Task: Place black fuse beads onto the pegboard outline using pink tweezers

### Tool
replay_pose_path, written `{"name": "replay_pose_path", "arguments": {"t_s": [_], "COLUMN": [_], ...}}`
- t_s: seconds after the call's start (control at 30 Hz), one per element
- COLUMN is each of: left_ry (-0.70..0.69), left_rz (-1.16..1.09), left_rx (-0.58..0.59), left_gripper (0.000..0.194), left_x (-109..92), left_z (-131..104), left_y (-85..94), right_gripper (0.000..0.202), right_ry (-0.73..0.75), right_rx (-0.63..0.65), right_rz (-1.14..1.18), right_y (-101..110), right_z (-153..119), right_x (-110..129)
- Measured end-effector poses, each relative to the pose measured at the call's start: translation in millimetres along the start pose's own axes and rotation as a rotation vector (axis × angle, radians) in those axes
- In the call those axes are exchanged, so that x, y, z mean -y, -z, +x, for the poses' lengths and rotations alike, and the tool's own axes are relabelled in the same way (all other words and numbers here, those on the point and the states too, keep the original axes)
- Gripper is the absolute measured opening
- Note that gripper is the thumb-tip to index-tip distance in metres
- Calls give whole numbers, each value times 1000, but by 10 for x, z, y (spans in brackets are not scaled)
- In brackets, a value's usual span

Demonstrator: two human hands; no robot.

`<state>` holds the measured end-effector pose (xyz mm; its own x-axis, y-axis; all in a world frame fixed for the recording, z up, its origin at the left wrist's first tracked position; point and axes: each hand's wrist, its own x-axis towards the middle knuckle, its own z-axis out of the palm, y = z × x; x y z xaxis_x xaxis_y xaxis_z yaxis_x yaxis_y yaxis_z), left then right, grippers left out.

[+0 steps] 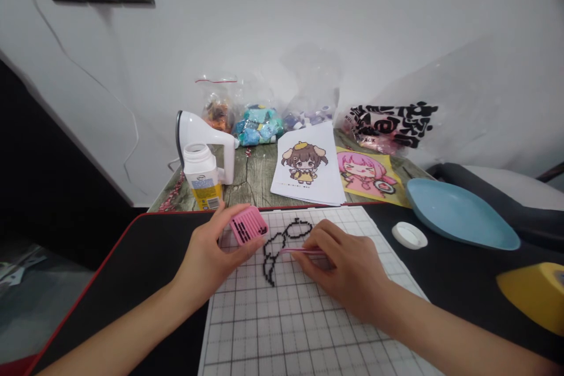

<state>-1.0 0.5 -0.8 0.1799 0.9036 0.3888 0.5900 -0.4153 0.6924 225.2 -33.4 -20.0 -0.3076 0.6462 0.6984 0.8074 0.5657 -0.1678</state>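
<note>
My left hand (220, 247) grips a small pink ridged bead tray (251, 222) by its edges, tilted above the pegboard. Rows of black beads lie in its grooves. In my right hand (339, 258) is a pair of pink tweezers (304, 251), pinched between thumb and fingers, tips pointing left at the bead outline. That outline of black beads (268, 270) curves over the white gridded pegboard (282, 329). Whether a bead sits in the tweezer tips is too small to tell. Behind the board lies a sheet printed with a pixel character (304, 164).
A white bottle (202, 176) and a white handheld appliance (207, 129) stand at the back left. Bead bags (259, 125) line the wall. On the right are a white cap (409, 235), a blue tray (462, 214) and a yellow object (535, 294). A pink-haired picture (365, 173) lies beside the sheet.
</note>
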Motion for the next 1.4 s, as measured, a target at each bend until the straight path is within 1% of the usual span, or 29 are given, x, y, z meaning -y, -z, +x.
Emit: {"name": "replay_pose_path", "arguments": {"t_s": [0.5, 0.73, 1.1, 1.27, 1.4], "left_ry": [15, -7, 10, 2, 11], "left_rz": [-5, -4, 19, 11, 14], "left_rx": [3, -6, -9, -5, -1], "left_gripper": [48, 47, 48, 47, 47], "left_x": [-1, -15, -5, -6, -5], "left_z": [-10, -7, -19, -13, -15], "left_y": [8, 4, 5, 9, 11], "right_gripper": [31, 29, 34, 31, 30], "right_ry": [3, -18, -10, -3, 0], "right_rx": [5, 10, 40, 66, 61], "right_rz": [-7, 12, 5, 14, 12], "right_y": [3, 1, 12, 6, 9], "right_z": [-3, -9, -1, -6, -3], "right_x": [-3, -9, -9, -12, -11]}}
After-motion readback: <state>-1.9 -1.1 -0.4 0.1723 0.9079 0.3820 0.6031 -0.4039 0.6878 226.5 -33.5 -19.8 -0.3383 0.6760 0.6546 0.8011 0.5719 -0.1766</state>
